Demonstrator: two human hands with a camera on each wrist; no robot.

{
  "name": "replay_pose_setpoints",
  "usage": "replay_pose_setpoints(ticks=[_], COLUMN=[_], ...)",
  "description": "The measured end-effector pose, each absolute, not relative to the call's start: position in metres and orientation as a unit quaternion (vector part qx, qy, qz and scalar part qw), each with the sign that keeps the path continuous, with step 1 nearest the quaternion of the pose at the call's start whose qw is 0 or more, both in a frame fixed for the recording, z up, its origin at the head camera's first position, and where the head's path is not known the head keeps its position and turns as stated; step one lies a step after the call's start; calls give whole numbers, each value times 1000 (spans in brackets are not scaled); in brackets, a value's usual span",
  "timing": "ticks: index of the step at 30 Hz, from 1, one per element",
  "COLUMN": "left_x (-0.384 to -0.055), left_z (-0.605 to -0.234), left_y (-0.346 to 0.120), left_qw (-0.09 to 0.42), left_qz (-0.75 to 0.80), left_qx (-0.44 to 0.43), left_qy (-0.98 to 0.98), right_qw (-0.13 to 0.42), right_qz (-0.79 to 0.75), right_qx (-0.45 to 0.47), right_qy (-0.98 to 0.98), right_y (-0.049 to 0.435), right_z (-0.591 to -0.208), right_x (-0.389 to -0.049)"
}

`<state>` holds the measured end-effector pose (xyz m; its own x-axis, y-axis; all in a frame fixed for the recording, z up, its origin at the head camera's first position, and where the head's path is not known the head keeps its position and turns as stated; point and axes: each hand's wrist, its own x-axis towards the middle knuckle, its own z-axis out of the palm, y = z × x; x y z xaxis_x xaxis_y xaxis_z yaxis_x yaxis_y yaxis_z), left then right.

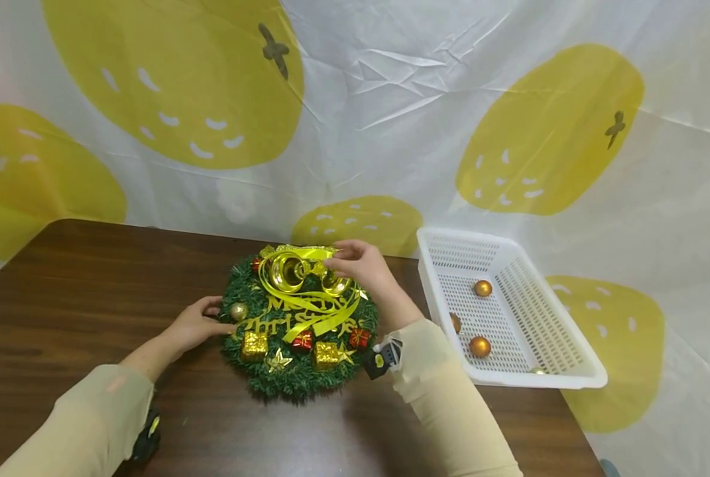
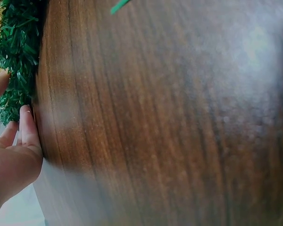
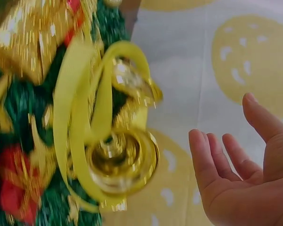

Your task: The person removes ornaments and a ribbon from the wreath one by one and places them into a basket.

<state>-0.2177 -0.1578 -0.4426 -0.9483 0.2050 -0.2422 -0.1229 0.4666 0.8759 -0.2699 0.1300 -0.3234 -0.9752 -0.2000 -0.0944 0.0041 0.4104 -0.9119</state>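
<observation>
A green Christmas wreath (image 1: 297,387) with gold "Merry Christmas" lettering lies on the dark wooden table. Two shiny gold bells (image 1: 288,272) with a yellow ribbon (image 1: 331,320) sit at its far side. My left hand (image 1: 195,324) holds the wreath's left edge, thumb over the greenery (image 2: 20,52) and the other fingers low against its outer side. Just beside the right bell hovers my right hand (image 1: 363,265). In the right wrist view this hand (image 3: 240,179) has loosely bent fingers and nothing in it, apart from the bells (image 3: 122,162).
To the right stands a white plastic basket (image 1: 423,265) with several orange-gold baubles (image 1: 480,346) inside. Gold and red gift boxes (image 1: 254,346), stars and a gold ball (image 1: 238,311) decorate the wreath. A white curtain (image 1: 378,132) with yellow fruit shapes hangs behind the table (image 1: 92,318).
</observation>
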Motion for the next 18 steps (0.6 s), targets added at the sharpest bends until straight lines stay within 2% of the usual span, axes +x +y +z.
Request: replay_pose_setpoints(ticks=[9, 18], left_x=[-218, -220], left_z=[-443, -446], left_y=[-159, -160], left_qw=[158, 151], left_qz=[518, 516], left_qx=[25, 25], left_qy=[840, 843], right_qw=[137, 151], right_qz=[-541, -529], right_qx=[-95, -115], right_qy=[824, 827], right_y=[88, 62], right_z=[-338, -354], right_x=[-264, -260])
